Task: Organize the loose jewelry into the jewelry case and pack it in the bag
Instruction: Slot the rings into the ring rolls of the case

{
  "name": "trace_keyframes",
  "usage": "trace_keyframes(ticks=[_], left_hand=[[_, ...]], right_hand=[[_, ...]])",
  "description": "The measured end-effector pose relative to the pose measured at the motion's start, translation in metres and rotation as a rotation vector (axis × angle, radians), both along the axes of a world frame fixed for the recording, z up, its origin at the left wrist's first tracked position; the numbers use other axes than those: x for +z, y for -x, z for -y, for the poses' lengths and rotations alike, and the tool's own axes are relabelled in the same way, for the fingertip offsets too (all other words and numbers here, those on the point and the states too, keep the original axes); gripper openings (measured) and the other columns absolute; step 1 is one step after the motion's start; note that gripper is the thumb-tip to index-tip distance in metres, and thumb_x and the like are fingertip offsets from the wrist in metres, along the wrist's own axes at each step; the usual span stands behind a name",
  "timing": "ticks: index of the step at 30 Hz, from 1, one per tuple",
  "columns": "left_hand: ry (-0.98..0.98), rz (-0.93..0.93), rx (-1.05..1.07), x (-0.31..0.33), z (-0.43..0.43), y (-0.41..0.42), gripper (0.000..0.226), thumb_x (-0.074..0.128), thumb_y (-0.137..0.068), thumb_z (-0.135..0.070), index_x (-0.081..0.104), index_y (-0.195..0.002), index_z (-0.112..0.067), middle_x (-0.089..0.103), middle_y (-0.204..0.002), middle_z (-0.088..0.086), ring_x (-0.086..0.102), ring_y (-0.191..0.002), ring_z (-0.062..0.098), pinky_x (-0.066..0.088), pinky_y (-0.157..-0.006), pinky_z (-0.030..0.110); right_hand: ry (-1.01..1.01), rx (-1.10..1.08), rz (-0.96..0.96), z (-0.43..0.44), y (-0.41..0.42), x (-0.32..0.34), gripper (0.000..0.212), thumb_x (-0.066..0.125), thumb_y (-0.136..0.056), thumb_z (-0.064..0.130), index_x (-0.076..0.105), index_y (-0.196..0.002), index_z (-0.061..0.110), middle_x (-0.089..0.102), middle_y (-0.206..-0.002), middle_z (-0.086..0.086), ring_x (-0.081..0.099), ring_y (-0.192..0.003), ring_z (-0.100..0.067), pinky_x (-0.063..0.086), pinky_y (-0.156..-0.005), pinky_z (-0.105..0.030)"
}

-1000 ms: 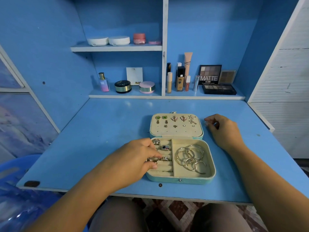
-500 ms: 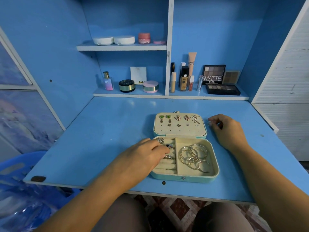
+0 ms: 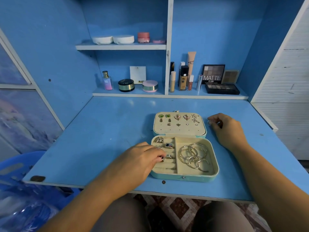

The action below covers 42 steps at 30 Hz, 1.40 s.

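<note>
An open teal jewelry case lies on the blue desk. Its lid panel holds several earrings. The right compartment holds several silver bangles. Rings sit in the padded ring rolls on the left. My left hand reaches over the case's left edge and pinches a ring at the ring rolls. My right hand rests on the desk to the right of the lid, its fingers curled round a small silver ring. No bag is in view.
Shelves behind the desk carry cosmetics: a perfume bottle, compacts, tubes and eyeshadow palettes. White jars stand on the upper shelf. A blue plastic chair is at the lower left. My knees show below the desk edge.
My left hand's fingers have shifted slightly down along the ring rolls with the ring. My right hand stays by the lid. The view has shifted a little.
</note>
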<state>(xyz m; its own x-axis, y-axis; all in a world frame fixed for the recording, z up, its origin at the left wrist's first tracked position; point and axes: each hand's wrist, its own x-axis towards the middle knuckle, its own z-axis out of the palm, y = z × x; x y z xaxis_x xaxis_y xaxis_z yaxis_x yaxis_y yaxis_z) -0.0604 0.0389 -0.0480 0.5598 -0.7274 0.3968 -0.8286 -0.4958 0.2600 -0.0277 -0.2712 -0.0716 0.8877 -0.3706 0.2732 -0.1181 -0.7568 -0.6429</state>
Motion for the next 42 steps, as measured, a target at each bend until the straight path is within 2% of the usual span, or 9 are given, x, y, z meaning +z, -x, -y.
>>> trace_keyframes(ticks=[7, 14, 19, 23, 28, 32, 35, 39, 42], left_hand=[[0.012, 0.017, 0.058, -0.001, -0.001, -0.002, 0.033, 0.044, -0.093, -0.033, 0.073, -0.102, -0.021, 0.061, -0.085, -0.008, 0.041, -0.083, 0.005, 0.038, -0.077, 0.014], [-0.118, 0.127, 0.057, -0.002, 0.001, -0.007, 0.017, 0.061, -0.08, -0.016, 0.075, -0.089, -0.021, 0.063, -0.074, -0.009, 0.055, -0.068, 0.013, 0.044, -0.063, 0.019], [-0.19, -0.071, 0.003, 0.009, -0.005, -0.01, 0.035, 0.04, -0.096, -0.035, 0.073, -0.104, -0.025, 0.065, -0.092, -0.008, 0.054, -0.087, 0.014, 0.047, -0.074, 0.022], [-0.2, -0.221, 0.048, 0.021, -0.001, -0.014, 0.022, 0.058, -0.096, -0.033, 0.072, -0.111, -0.027, 0.062, -0.101, -0.013, 0.051, -0.097, 0.006, 0.044, -0.088, 0.025], [-0.128, -0.351, 0.062, 0.022, -0.002, -0.02, 0.013, 0.072, -0.087, -0.03, 0.077, -0.099, -0.03, 0.059, -0.086, -0.02, 0.057, -0.086, -0.001, 0.046, -0.078, 0.017], [0.108, -0.494, 0.077, 0.012, -0.009, -0.02, 0.018, 0.073, -0.082, -0.038, 0.076, -0.099, -0.034, 0.064, -0.092, -0.015, 0.061, -0.088, 0.005, 0.049, -0.071, 0.019], [0.277, -0.397, 0.212, -0.004, -0.016, -0.034, 0.022, 0.066, -0.088, -0.042, 0.072, -0.107, -0.033, 0.061, -0.102, -0.015, 0.06, -0.098, 0.007, 0.045, -0.07, 0.012], [0.134, -0.198, 0.466, -0.029, -0.011, -0.052, 0.038, 0.057, -0.094, -0.037, 0.062, -0.128, -0.024, 0.054, -0.129, -0.006, 0.05, -0.122, 0.013, 0.046, -0.094, 0.026], [-0.021, -0.181, 0.552, -0.033, -0.007, -0.055, 0.049, 0.056, -0.094, -0.041, 0.052, -0.139, -0.023, 0.046, -0.144, 0.0, 0.041, -0.135, 0.018, 0.03, -0.113, 0.034]], right_hand=[[-0.005, 0.005, 0.005, 0.001, 0.0, 0.0, 0.013, 0.06, -0.092, 0.022, 0.066, -0.103, 0.019, 0.061, -0.089, 0.005, 0.052, -0.079, -0.013, 0.037, -0.071, -0.023], [0.001, 0.008, 0.004, 0.0, -0.001, 0.0, 0.014, 0.06, -0.092, 0.022, 0.066, -0.104, 0.018, 0.061, -0.089, 0.005, 0.053, -0.08, -0.014, 0.037, -0.071, -0.024], [-0.005, 0.004, 0.01, 0.001, 0.0, -0.001, 0.013, 0.06, -0.092, 0.022, 0.067, -0.103, 0.018, 0.062, -0.088, 0.005, 0.052, -0.078, -0.013, 0.037, -0.07, -0.023], [0.0, 0.007, 0.015, 0.001, 0.0, -0.001, 0.013, 0.06, -0.091, 0.021, 0.067, -0.102, 0.018, 0.062, -0.087, 0.005, 0.052, -0.078, -0.014, 0.037, -0.07, -0.023], [0.002, 0.01, 0.022, 0.002, -0.001, -0.001, 0.013, 0.061, -0.091, 0.022, 0.067, -0.102, 0.019, 0.064, -0.09, 0.003, 0.053, -0.079, -0.015, 0.037, -0.071, -0.023], [-0.016, 0.011, 0.042, 0.003, -0.001, -0.002, 0.013, 0.061, -0.091, 0.022, 0.067, -0.102, 0.019, 0.063, -0.089, 0.004, 0.052, -0.076, -0.013, 0.036, -0.068, -0.022], [-0.085, -0.007, 0.088, 0.002, 0.0, -0.001, 0.012, 0.059, -0.093, 0.022, 0.067, -0.102, 0.021, 0.062, -0.088, 0.008, 0.052, -0.072, -0.007, 0.039, -0.065, -0.02], [-0.19, 0.006, 0.15, -0.003, 0.005, 0.005, 0.009, 0.06, -0.092, 0.024, 0.065, -0.096, 0.029, 0.065, -0.092, 0.004, 0.051, -0.072, -0.011, 0.039, -0.063, -0.015], [-0.242, 0.09, 0.175, -0.018, 0.019, 0.023, 0.015, 0.064, -0.089, 0.023, 0.064, -0.084, 0.038, 0.065, -0.085, 0.009, 0.048, -0.069, -0.008, 0.039, -0.063, -0.015]])
